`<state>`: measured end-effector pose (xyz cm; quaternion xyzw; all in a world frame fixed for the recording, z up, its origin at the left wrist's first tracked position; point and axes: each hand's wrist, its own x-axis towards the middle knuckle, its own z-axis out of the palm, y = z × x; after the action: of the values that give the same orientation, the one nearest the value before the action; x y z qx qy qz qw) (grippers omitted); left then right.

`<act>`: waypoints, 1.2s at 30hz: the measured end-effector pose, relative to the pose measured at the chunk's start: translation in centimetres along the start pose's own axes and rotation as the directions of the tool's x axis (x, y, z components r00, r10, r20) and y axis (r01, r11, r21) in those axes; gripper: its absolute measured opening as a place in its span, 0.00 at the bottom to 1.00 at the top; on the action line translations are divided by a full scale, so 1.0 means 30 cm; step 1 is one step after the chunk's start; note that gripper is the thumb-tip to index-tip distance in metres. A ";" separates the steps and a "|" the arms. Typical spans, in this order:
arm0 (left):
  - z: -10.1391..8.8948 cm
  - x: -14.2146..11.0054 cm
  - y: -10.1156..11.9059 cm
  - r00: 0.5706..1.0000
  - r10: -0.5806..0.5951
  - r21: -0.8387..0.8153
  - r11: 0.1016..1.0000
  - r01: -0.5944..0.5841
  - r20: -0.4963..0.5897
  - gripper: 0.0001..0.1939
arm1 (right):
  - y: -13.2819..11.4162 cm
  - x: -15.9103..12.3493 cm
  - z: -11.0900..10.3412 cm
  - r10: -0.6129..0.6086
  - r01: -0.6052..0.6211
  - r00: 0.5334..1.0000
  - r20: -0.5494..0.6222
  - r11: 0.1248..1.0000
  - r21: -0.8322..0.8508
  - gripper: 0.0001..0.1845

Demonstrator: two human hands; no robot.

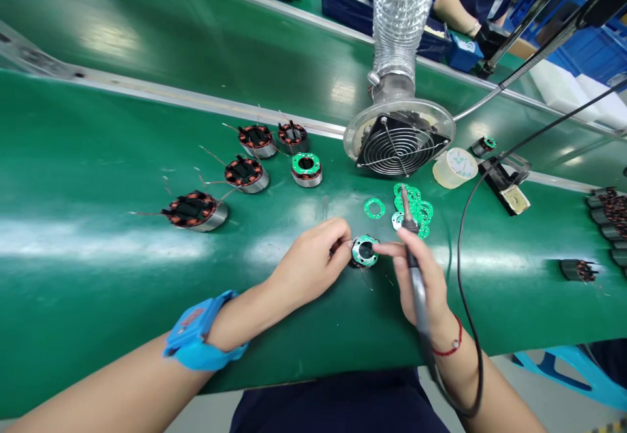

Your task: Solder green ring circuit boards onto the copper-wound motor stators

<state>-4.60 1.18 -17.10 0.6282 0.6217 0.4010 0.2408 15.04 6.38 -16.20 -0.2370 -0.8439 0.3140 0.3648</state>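
A motor stator (365, 264) stands on the green bench between my hands, with a green ring-shaped circuit board (357, 254) on top. My left hand (313, 260) is closed in a pinch at the stator's left edge; what its fingertips grip is too small to make out. In my right hand (425, 276) is a soldering iron (417, 289), its tip pointing up and away from me. The right index finger reaches out to the right side of the board. Just beyond lie a single ring board (374, 208) and a pile of loose ring boards (422, 211).
Several wound stators (245, 174) stand at the left, one topped with a green board (306, 170). A fume extractor fan (399, 149) faces the work. Right of it are a solder spool (455, 168) and an iron stand (507, 185). The iron's black cable (460, 256) loops beside my right arm.
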 end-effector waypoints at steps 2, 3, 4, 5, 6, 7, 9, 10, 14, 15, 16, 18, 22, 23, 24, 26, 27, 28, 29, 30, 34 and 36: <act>0.002 0.002 0.002 1.000 0.011 0.003 1.000 -0.011 -0.009 0.08 | -0.001 0.024 0.008 -0.024 0.048 0.982 0.189 0.991 -0.122 0.32; 0.002 0.003 0.003 1.000 0.011 0.002 1.000 -0.011 -0.013 0.08 | -0.003 0.036 0.010 -0.038 0.081 0.961 0.273 0.986 -0.148 0.33; 0.002 0.004 0.003 1.000 0.009 -0.002 1.000 -0.009 -0.012 0.08 | -0.004 0.046 0.010 -0.050 0.105 0.944 0.325 0.982 -0.155 0.34; 0.001 0.005 0.003 1.000 0.001 -0.006 1.000 -0.001 -0.008 0.08 | -0.005 0.054 0.010 -0.053 0.113 0.936 0.349 0.981 -0.155 0.35; 0.000 0.006 0.003 1.000 -0.018 -0.014 1.000 0.018 0.003 0.08 | -0.005 0.059 0.009 -0.048 0.110 0.935 0.352 0.981 -0.158 0.35; -0.002 0.006 0.002 0.999 -0.051 -0.028 0.998 0.052 0.017 0.07 | -0.003 0.062 0.008 -0.030 0.095 0.939 0.342 0.980 -0.175 0.33; -0.006 0.003 0.000 0.986 -0.152 -0.071 0.985 0.157 0.068 0.06 | 0.004 0.059 0.003 0.004 0.070 0.958 0.286 0.967 -0.247 0.29; -0.007 0.000 -0.002 0.974 -0.199 -0.084 0.974 0.208 0.108 0.08 | 0.011 0.055 -0.001 0.013 0.058 0.971 0.239 0.956 -0.287 0.27; -0.003 -0.010 -0.013 0.951 -0.154 0.037 0.988 0.149 0.268 0.10 | 0.041 0.027 -0.020 0.066 -0.040 0.994 0.086 0.959 -0.280 0.30; -0.002 -0.011 -0.016 0.953 -0.110 0.082 0.993 0.090 0.281 0.07 | 0.046 0.020 -0.024 0.084 -0.060 0.993 0.087 0.966 -0.253 0.30; -0.002 -0.011 -0.019 0.959 -0.068 0.114 0.993 0.037 0.275 0.06 | 0.050 0.013 -0.026 0.096 -0.071 0.991 0.097 0.969 -0.237 0.29; -0.006 -0.009 -0.020 0.978 -0.006 0.133 0.991 -0.023 0.208 0.07 | 0.052 0.005 -0.024 0.095 -0.066 0.989 0.110 0.968 -0.243 0.27; -0.022 -0.001 -0.006 0.997 0.064 0.002 0.998 -0.064 0.054 0.10 | 0.034 0.011 0.004 0.017 0.015 0.993 0.113 0.959 -0.282 0.26; -0.024 0.001 0.000 0.997 0.054 -0.052 0.997 -0.051 0.051 0.09 | 0.027 0.015 0.011 -0.010 0.044 0.993 0.118 0.956 -0.290 0.26; -0.025 0.003 0.005 0.998 0.032 -0.102 0.995 -0.026 0.059 0.09 | 0.021 0.019 0.017 -0.032 0.068 0.992 0.123 0.951 -0.300 0.26; -0.022 0.009 0.012 0.996 -0.036 -0.180 0.982 0.050 0.083 0.08 | 0.008 0.026 0.024 -0.070 0.105 0.990 0.122 0.943 -0.316 0.27; -0.020 0.013 0.013 0.993 -0.071 -0.210 0.974 0.089 0.091 0.08 | 0.002 0.029 0.024 -0.093 0.125 0.989 0.116 0.941 -0.314 0.28; -0.017 0.017 0.013 0.990 -0.100 -0.238 0.964 0.122 0.103 0.08 | -0.003 0.030 0.023 -0.120 0.149 0.986 0.114 0.941 -0.304 0.30; -0.015 0.021 0.013 0.985 -0.123 -0.266 0.952 0.152 0.120 0.09 | -0.009 0.030 0.021 -0.151 0.180 0.981 0.120 0.940 -0.289 0.31; -0.013 0.025 0.012 0.979 -0.146 -0.297 0.937 0.182 0.140 0.10 | -0.013 0.030 0.018 -0.181 0.212 0.974 0.133 0.937 -0.278 0.32; -0.008 0.035 0.007 0.946 -0.241 -0.426 0.849 0.313 0.216 0.14 | -0.026 0.028 0.016 -0.181 0.226 0.969 0.167 0.923 -0.312 0.29; -0.006 0.036 0.005 0.939 -0.260 -0.460 0.821 0.338 0.227 0.14 | -0.030 0.029 0.020 -0.139 0.176 0.981 0.138 0.936 -0.305 0.26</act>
<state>-4.77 2.19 -16.66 0.4695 0.5694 0.4532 0.4999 13.89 6.11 -15.48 -0.2053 -0.9191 0.1576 0.2971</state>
